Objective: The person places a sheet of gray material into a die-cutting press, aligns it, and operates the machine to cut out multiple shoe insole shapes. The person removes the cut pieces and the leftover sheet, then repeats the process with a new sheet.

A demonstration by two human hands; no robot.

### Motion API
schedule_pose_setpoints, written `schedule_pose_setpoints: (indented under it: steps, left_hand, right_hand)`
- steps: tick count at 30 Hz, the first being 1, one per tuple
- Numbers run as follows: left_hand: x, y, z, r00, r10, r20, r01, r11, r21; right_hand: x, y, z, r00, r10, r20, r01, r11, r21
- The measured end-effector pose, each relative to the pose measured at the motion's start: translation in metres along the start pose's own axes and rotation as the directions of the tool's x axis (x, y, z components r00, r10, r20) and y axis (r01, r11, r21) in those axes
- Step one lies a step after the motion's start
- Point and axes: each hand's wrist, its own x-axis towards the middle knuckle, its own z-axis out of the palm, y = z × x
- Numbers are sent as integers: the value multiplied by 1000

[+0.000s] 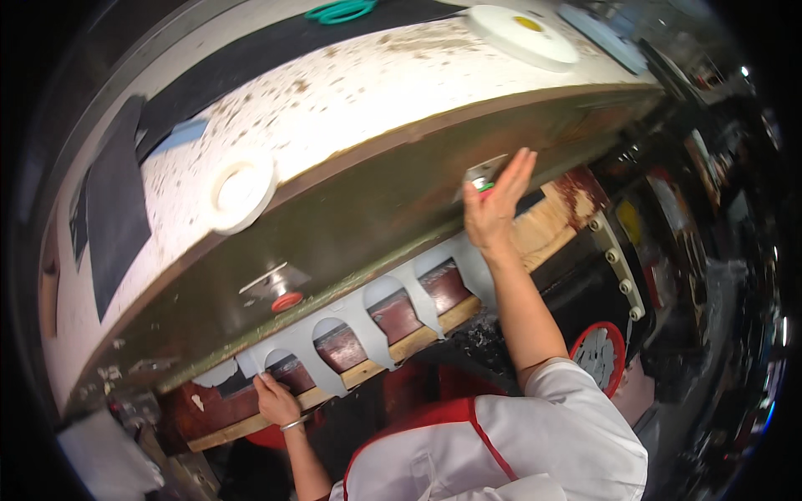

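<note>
A grey sheet (330,359) with a row of rounded cut-outs lies along a worn red-brown board (213,409), under the large green beam of a machine (376,225). At the sheet's left end my left hand (279,405), with a bracelet at the wrist, is closed on its near edge. My right hand (494,213) is raised against the beam's front, fingers stretched out and held together. Its palm is over a push button (484,187) with green and red parts, mostly hidden by the hand. Further left on the beam sits a red push button (286,301).
On the speckled white top are a white tape roll (238,194), a larger white roll (522,37), black sheets (117,209) and a teal ring-shaped item (341,10). A red-rimmed basket (621,355) with grey scraps stands at the right, near a metal bar (616,265).
</note>
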Motion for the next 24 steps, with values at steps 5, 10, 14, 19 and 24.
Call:
schedule_pose_setpoints:
  steps: [5, 10, 14, 19, 24]
  left_hand:
    - [11, -8, 0, 997, -35, 75, 37, 999, -21]
    - [6, -10, -7, 965, -188, 184, 191, 982, 4]
    - [1, -4, -1, 999, 50, -2, -50, 989, 138]
    - [-10, -19, 1, 988, 156, -14, -155, 986, 66]
    - [-70, -85, -5, 974, 211, -89, -228, 926, -300]
  right_hand:
    - [-40, 27, -21, 966, 41, 254, -32, 999, -43]
    - [-96, 58, -44, 709, 643, 290, -655, 753, -71]
    - [-101, 82, -33, 662, 663, 349, -668, 734, -124]
    - [-105, 75, -55, 687, 595, 417, -588, 793, -163]
    - [-146, 66, -144, 751, 573, 328, -589, 806, -57]
